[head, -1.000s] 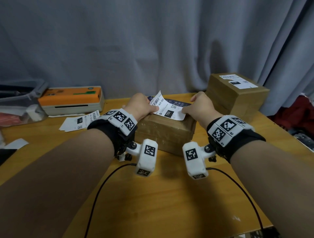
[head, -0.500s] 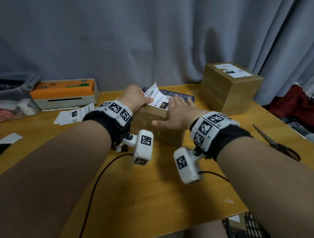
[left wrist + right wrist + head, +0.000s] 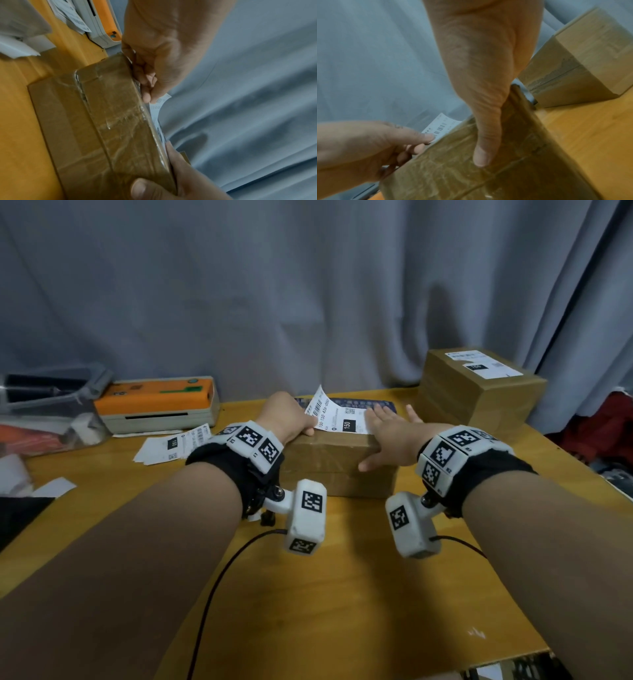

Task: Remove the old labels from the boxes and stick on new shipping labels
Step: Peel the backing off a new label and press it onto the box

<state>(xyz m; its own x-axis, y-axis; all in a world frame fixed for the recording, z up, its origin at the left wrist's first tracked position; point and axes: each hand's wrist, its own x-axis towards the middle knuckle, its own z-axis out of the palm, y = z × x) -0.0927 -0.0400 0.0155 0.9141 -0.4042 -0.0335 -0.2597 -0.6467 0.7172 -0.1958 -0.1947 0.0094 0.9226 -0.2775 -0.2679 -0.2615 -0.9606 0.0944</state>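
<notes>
A flat brown box (image 3: pixel 339 463) wrapped in clear tape lies mid-table. On its top sits a white shipping label (image 3: pixel 337 416) whose left end curls upward. My left hand (image 3: pixel 306 424) pinches that raised end between thumb and fingers; the left wrist view shows the pinching fingers (image 3: pixel 147 86) on the label (image 3: pixel 158 108) at the box (image 3: pixel 111 121) edge. My right hand (image 3: pixel 380 436) lies flat on the box top over the label's right part, fingers straight and spread. Its thumb (image 3: pixel 482 155) rests down the box's front face (image 3: pixel 496 175).
A taller labelled box (image 3: pixel 479 392) stands back right. An orange label printer (image 3: pixel 157 402) sits back left with loose labels (image 3: pixel 171 443) in front and a clear bin (image 3: pixel 44 405) beside it. A dark blue sheet (image 3: pixel 373 405) lies behind the flat box. Cables (image 3: pixel 222 577) cross the near table.
My right hand let go of the label's right edge and spread flat on the box top. The left hand kept its pinch on the raised left end.
</notes>
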